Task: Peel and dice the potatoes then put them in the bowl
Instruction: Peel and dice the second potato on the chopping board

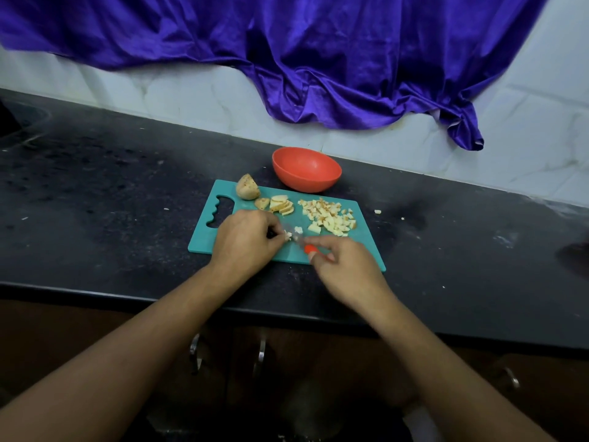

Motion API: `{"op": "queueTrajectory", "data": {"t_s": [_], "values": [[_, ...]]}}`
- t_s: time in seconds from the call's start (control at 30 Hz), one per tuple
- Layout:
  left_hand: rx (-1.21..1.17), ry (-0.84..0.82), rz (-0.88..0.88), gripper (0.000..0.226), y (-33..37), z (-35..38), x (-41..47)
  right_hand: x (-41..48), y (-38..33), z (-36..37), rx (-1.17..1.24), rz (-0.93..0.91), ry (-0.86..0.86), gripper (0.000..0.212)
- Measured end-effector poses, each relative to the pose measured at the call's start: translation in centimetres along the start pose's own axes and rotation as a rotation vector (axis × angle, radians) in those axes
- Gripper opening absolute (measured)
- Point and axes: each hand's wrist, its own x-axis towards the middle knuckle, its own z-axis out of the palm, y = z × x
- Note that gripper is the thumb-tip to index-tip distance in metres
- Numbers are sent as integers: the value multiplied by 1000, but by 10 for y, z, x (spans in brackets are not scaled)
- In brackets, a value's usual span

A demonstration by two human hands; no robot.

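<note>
Left hand (245, 240) pinches potato piece (288, 235); right hand (347, 269) grips knife (308, 249), blade probably touching it. Diced pile (331, 216) beside; bowl (314, 184) beyond board (361, 247).

Purple cloth (318, 59) drapes the wall (191, 90) — satin, perhaps.

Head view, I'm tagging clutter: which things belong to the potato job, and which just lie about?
Job: board, knife, held piece, potato half, slices, dice, bowl.
Lying about: purple cloth, stray crumb, cupboard handles.
</note>
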Motion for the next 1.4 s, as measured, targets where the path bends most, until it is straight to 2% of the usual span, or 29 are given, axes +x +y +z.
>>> {"op": "queueTrajectory", "data": {"t_s": [0.1,0.23,0.4,0.63,0.73,0.87,0.9,1.2,1.4], "values": [[-8,-20,22,12,-2,-3,-2,9,-3,-10,21,43,33,31],[-10,-39,40,14,-3,-5,-3,10,-20,-12,-101,-9,30,35],[-51,-22,34,5,-4,-7,-3,4,-37,-1,-287,-60,-3,38],[-61,-4,39,3,-5,-4,-3,-16,-27,22,-470,-216,51,49],[-64,15,32,5,-5,-4,-4,-18,-15,21,-421,-219,53,47],[-74,-17,53,13,-10,-4,-3,2,-4,5,38,-4,-34,35],[-83,-30,58,14,-12,-5,-3,6,-3,0,80,24,-23,33],[-229,-33,12,10,-20,-4,-2,8,-35,-3,-237,-69,-23,38],[-264,-53,5,19,-22,-5,0,6,-41,1,-300,-89,-13,40]]}}
